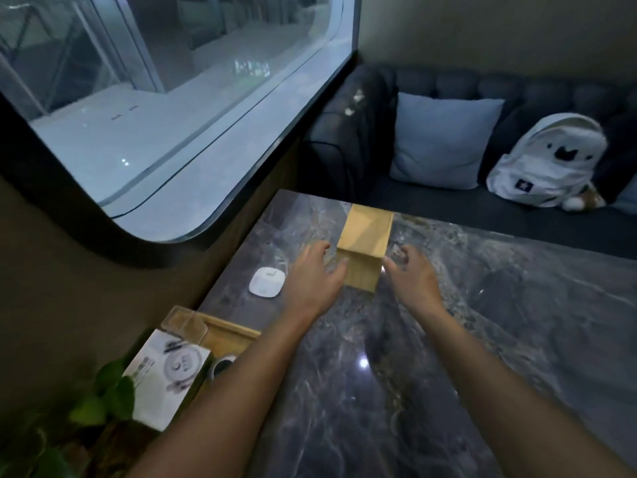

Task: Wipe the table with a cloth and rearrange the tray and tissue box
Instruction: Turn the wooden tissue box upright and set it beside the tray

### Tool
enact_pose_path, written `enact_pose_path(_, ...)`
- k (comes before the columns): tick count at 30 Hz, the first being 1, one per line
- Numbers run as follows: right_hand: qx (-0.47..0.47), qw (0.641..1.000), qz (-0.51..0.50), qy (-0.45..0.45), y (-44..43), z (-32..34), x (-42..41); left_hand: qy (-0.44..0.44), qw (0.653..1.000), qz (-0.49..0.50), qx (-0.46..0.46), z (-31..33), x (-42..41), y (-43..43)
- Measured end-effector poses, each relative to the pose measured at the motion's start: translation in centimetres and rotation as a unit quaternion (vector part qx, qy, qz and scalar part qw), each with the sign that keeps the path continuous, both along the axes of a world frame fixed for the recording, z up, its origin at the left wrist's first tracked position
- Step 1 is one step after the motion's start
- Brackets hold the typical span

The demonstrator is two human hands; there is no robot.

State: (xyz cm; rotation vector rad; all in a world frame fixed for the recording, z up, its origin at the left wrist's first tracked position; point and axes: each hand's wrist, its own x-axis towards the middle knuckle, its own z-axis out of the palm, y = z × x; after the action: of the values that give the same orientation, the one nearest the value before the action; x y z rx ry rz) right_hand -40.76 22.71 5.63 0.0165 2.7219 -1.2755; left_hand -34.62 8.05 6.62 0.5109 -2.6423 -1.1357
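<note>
The wooden tissue box (364,248) stands near the marble table's (448,339) far edge. The left hand (315,274) and right hand (412,272) flank it, both open, holding nothing. They should clasp its 2 sides evenly before lifting it.

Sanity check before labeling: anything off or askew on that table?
Nothing spilled or damaged. The wooden tissue box sits at the table's far edge between both open hands. The wooden tray at the near-left corner overhangs the edge slightly.
</note>
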Motion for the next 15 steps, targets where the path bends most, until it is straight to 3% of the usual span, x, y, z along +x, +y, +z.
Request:
enact_pose_path(8,-0.068,0.997,0.025,-0.011,-2.0,-1.8,-3.6,-0.052,0.998,-0.032,0.025,-1.1,-8.0,1.6)
enact_pose_path(15,-0.219,0.975,-0.010,-0.039,-2.1,-3.5,-3.7,-0.135,0.985,-0.003,0.111,-2.1,-10.5,2.6)
